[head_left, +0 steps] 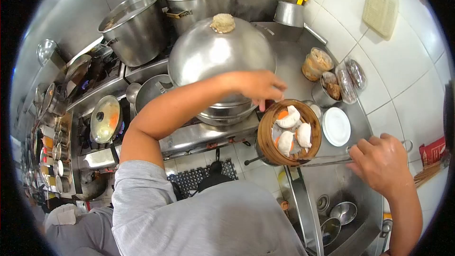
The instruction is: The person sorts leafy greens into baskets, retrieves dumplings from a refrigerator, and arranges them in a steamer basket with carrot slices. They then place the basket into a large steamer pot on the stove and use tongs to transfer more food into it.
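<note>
A round bamboo steamer (264,138) holds three white dumplings (304,135) with bits of orange beside them. My left hand (259,86) is at the steamer's upper left edge, its fingers curled and the fingertips partly hidden, so what they grip is unclear. To the right, my right hand (379,163) is closed round the handle end of long metal tongs (327,161). The tongs reach left to the steamer's lower rim. Left of the steamer stands a large steel pot with a domed lid (189,57), partly behind my left forearm.
Two tall pots (137,28) stand at the back. A glass-lidded pan (105,119) sits over a lit burner on the left. White plates (336,127), a food tub (317,64) and wrapped packages (345,83) are at the right. Bowls (344,213) lie in the sink below.
</note>
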`<act>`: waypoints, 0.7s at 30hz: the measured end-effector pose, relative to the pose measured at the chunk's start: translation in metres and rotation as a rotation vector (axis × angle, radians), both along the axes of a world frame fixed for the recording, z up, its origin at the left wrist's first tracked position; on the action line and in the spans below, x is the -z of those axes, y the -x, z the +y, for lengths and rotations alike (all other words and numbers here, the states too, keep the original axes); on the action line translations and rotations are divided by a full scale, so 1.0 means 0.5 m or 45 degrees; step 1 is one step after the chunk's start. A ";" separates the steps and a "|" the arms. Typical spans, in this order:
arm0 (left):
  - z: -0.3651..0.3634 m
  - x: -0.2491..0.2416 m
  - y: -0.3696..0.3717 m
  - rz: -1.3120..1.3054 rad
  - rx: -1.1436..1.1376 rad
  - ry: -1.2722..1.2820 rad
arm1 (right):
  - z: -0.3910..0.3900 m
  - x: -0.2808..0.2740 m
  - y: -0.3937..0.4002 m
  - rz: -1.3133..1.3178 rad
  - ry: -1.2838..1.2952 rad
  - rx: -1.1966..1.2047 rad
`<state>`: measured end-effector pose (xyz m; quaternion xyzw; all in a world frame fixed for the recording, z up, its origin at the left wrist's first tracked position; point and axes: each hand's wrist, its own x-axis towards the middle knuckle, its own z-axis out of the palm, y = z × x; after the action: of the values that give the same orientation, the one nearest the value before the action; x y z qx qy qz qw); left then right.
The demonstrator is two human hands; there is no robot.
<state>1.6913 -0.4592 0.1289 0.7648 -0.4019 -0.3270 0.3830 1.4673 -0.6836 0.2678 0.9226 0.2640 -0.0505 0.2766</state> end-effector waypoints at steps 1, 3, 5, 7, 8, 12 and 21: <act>0.012 -0.029 -0.015 -0.101 -0.049 0.051 | -0.001 0.000 0.000 -0.008 0.002 -0.004; 0.041 -0.090 -0.056 -0.397 -0.161 0.147 | -0.003 0.002 0.000 -0.038 0.009 0.038; 0.077 -0.125 -0.122 -0.914 -0.356 0.131 | -0.007 0.003 -0.002 -0.061 -0.005 0.045; 0.116 -0.128 -0.206 -1.472 -0.559 -0.022 | -0.008 0.002 -0.003 -0.087 -0.020 0.052; 0.126 -0.128 -0.228 -1.541 -0.644 -0.246 | -0.009 0.001 -0.003 -0.097 -0.019 0.074; 0.126 -0.136 -0.299 -1.174 -0.408 -0.837 | -0.013 -0.007 -0.008 -0.114 0.012 0.163; 0.109 -0.087 -0.369 -1.254 -0.391 -0.893 | -0.023 -0.017 -0.005 -0.134 0.061 0.257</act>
<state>1.8760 -0.4048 0.1724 0.9551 -0.2856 0.0105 -0.0785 1.4696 -0.6952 0.2762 0.9390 0.1535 -0.0360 0.3057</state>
